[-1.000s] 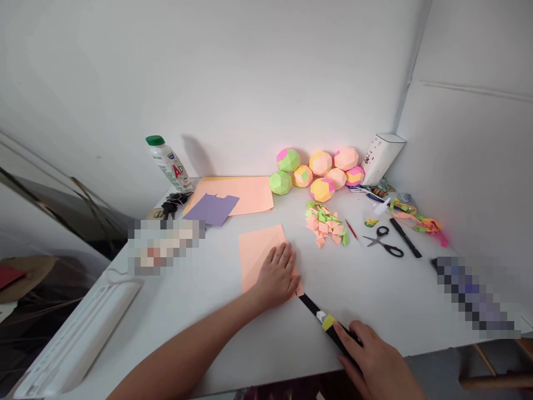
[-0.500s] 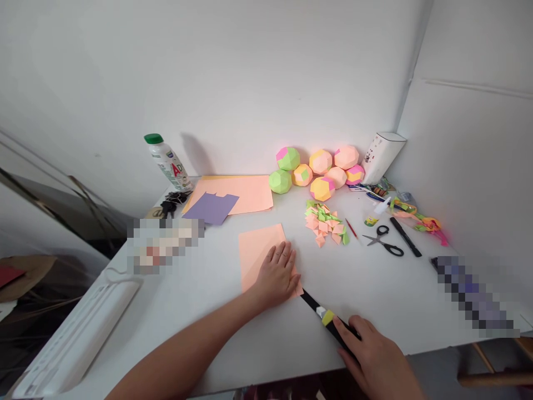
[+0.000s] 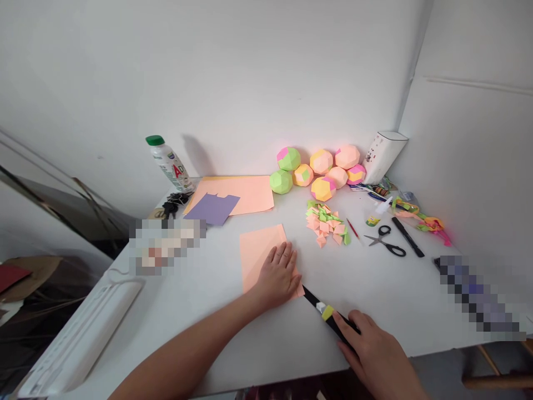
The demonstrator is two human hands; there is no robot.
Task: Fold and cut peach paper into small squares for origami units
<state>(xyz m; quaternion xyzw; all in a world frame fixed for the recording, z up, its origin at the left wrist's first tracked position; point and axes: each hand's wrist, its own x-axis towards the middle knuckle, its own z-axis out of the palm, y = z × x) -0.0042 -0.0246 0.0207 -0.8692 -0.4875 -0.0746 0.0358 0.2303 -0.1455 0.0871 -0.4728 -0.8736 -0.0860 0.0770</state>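
Note:
My left hand (image 3: pixel 280 275) lies flat on a sheet of peach paper (image 3: pixel 259 250), pressing it to the table, its fingers stretched out. The paper's right side looks folded into a narrow strip. In my right hand (image 3: pixel 372 341) is a utility knife (image 3: pixel 328 313) with a black and yellow handle. Its dark blade points up and left and meets the paper's lower right edge beside my left hand; part of the blade is hidden by the paper. Beyond the sheet lies a pile of small folded peach and green paper pieces (image 3: pixel 327 224).
Several paper balls (image 3: pixel 322 189) stand by the wall. Scissors (image 3: pixel 386 241), a red pencil-like stick (image 3: pixel 352 228) and a black pen (image 3: pixel 408 236) lie to the right. Purple paper (image 3: pixel 212 208) covers larger peach sheets (image 3: pixel 256 194) near a bottle (image 3: pixel 170 161). A white device (image 3: pixel 89 333) sits at left.
The view has shifted very slightly. My left hand stays on the paper, and the utility knife in my right hand has hardly moved.

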